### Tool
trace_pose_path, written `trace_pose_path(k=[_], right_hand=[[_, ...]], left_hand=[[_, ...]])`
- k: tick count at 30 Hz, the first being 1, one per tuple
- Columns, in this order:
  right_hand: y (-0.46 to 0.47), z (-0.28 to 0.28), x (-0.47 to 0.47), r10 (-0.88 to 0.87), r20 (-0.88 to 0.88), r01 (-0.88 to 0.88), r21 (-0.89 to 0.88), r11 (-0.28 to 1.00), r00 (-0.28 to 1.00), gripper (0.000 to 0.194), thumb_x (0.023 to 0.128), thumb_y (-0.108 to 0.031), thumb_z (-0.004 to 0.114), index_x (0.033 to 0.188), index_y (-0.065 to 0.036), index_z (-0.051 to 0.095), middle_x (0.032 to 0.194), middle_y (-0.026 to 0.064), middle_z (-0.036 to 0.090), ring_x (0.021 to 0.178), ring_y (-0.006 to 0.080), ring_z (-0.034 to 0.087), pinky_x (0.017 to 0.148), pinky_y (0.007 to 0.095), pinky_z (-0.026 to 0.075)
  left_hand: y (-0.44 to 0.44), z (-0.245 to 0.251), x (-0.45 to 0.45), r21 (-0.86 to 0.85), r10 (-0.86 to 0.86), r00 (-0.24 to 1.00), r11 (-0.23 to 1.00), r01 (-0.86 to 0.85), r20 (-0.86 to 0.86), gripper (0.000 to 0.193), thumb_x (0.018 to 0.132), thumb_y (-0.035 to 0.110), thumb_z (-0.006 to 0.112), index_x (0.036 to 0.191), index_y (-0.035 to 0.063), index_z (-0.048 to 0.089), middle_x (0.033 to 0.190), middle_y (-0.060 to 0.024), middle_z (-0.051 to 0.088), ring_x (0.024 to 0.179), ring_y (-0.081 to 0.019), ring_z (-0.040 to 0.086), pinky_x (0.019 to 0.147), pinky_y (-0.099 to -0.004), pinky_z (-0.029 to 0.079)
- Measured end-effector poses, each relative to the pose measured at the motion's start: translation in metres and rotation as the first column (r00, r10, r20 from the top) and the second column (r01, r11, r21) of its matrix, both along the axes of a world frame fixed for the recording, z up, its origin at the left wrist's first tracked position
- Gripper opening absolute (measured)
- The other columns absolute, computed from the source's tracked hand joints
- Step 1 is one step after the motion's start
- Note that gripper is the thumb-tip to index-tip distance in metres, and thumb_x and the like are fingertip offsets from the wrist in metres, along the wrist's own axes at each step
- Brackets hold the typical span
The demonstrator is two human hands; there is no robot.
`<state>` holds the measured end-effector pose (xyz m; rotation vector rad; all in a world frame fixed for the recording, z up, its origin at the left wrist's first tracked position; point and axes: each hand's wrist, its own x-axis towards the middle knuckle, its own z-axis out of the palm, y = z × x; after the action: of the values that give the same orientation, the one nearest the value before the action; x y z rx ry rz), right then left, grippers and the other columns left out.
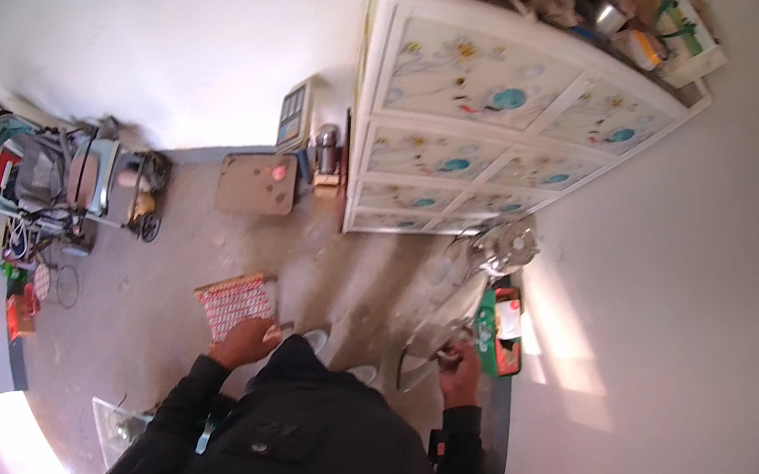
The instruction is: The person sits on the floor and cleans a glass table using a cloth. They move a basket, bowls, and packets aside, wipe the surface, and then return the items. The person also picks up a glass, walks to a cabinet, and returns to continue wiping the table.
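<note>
My left hand (248, 342) grips the near edge of a small stool (236, 305) with a red-and-white woven seat and wooden rails. The stool is tilted in front of my left leg. On the other side, my right hand (460, 375) is closed around a blurred greyish object (427, 344). A dark curved edge shows at its lower left, and its exact kind cannot be made out. Just beyond that hand stands a green and red carton (501, 331) against the wall. The tips of my light shoes show between the hands.
Ahead rises a white cabinet (456, 129) with floral panels and clutter on top. A shiny metal appliance (504, 247) sits by its base. To the left are a platform scale (257, 183), a thermos-like flask (326, 148) and a stroller (56, 172). A glass-topped surface (114, 422) lies lower left.
</note>
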<state>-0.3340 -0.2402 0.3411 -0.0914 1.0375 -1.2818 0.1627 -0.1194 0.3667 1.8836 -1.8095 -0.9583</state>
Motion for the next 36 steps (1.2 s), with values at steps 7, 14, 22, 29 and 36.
trace_pose_path(k=[7, 14, 22, 29, 36], right_hand=[[-0.022, 0.022, 0.035, 0.313, -0.086, -0.319, -0.062, 0.946, 0.946, 0.011, 0.101, -0.003, 0.076, 0.096, -0.006, 0.067, 0.088, 0.0064, 0.07, 0.087, 0.0196, 0.07, 0.083, 0.0374, 0.058], [-0.034, 0.051, 0.056, 0.459, -0.231, -0.486, -0.074, 0.871, 0.858, 0.015, 0.104, -0.015, 0.08, 0.113, -0.004, 0.073, 0.1, 0.0068, 0.076, 0.095, 0.0184, 0.073, 0.09, 0.0368, 0.059], [-0.039, 0.04, 0.038, 0.35, -0.411, -0.416, -0.08, 0.906, 0.842, 0.021, 0.1, -0.019, 0.083, 0.111, -0.003, 0.076, 0.098, 0.004, 0.077, 0.087, 0.0134, 0.071, 0.082, 0.0311, 0.056], [-0.028, 0.009, -0.009, 0.225, -0.408, -0.238, 0.019, 0.971, 0.885, 0.019, 0.099, -0.019, 0.083, 0.096, -0.002, 0.077, 0.088, 0.0024, 0.074, 0.079, 0.012, 0.067, 0.078, 0.0312, 0.053], [0.02, -0.101, -0.075, 0.099, -0.491, -0.002, 0.195, 0.981, 0.866, 0.022, 0.095, -0.022, 0.085, 0.09, -0.002, 0.078, 0.084, 0.0015, 0.074, 0.075, 0.0136, 0.068, 0.068, 0.0352, 0.052]], left_hand=[[0.03, 0.014, 0.0, 0.059, 0.082, 0.996, 0.995, -0.085, 0.044, 0.035, 0.099, 0.033, 0.078, 0.103, -0.0021, 0.076, 0.098, -0.0308, 0.076, 0.099, -0.0529, 0.073, 0.085, -0.061, 0.058], [0.038, 0.006, 0.005, 0.073, 0.087, 0.99, 0.993, -0.095, 0.115, 0.036, 0.098, 0.032, 0.079, 0.1, -0.0027, 0.074, 0.099, -0.0307, 0.076, 0.099, -0.0538, 0.072, 0.084, -0.0605, 0.058], [0.024, 0.007, 0.001, 0.089, 0.047, 0.996, 0.995, -0.054, 0.079, 0.041, 0.1, 0.032, 0.081, 0.119, -0.0042, 0.077, 0.1, -0.0257, 0.079, 0.092, -0.043, 0.078, 0.082, -0.0519, 0.06], [-0.006, 0.015, -0.012, 0.139, -0.046, 0.994, 0.99, 0.033, 0.095, 0.039, 0.1, 0.027, 0.081, 0.121, -0.0043, 0.077, 0.098, -0.0261, 0.079, 0.091, -0.043, 0.078, 0.08, -0.0522, 0.061], [-0.02, 0.008, -0.032, 0.214, -0.141, 0.981, 0.971, 0.111, 0.131, 0.039, 0.1, 0.026, 0.081, 0.123, -0.0053, 0.076, 0.101, -0.0265, 0.079, 0.088, -0.0402, 0.079, 0.078, -0.0495, 0.061]])
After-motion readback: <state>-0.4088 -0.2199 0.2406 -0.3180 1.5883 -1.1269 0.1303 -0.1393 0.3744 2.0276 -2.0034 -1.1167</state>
